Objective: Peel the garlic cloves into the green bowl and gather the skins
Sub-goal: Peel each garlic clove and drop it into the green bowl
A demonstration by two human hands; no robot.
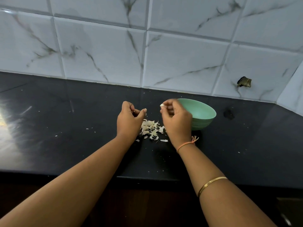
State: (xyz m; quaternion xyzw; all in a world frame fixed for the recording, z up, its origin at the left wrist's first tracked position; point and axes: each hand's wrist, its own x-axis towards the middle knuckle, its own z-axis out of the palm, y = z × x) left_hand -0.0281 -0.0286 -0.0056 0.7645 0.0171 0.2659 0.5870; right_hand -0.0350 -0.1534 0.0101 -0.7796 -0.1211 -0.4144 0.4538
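Well along by the look of it: right hand (176, 117) pinching a white garlic clove (161, 105) by the green bowl (201, 114), left hand (129, 119) curled, maybe empty, skins (152, 129) piled on the tabletop (82, 128) at 9 o'clock from the bowl, not gathered.

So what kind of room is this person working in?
Most likely a home kitchen. There is a dark stone counter backed by a marble-look tiled wall, and the hands are peeling garlic beside a green bowl, with a pile of skins on the counter.
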